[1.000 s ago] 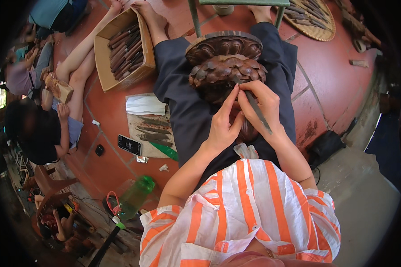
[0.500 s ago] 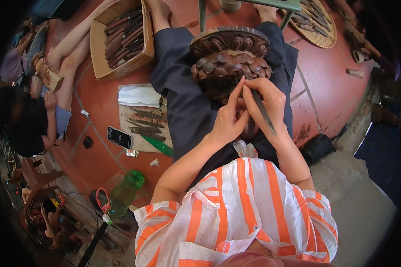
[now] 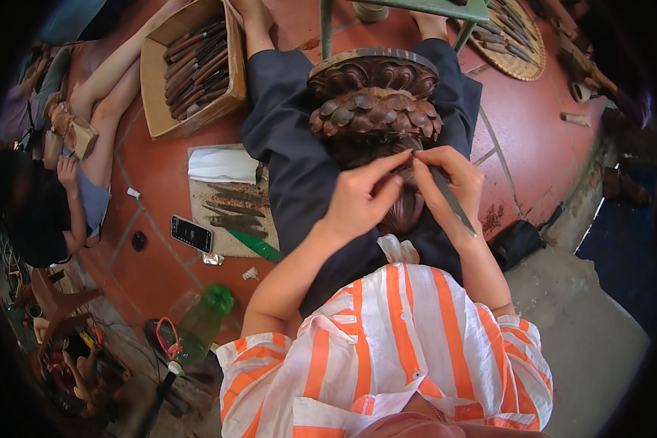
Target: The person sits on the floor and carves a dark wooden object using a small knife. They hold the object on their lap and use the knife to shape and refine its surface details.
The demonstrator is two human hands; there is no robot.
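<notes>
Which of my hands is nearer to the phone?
Your left. The left hand is right of the phone; the right hand, holding a slim tool, is farther right.

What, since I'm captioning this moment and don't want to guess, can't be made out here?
All in the head view:
Narrow tool: its front tip is lost between the left hand and right hand, against dark wood.
Carved wooden piece: its lower middle is partly covered by the hands and in shadow.
Phone: screen details too small.
Green stand: cut off by the top edge.
</notes>
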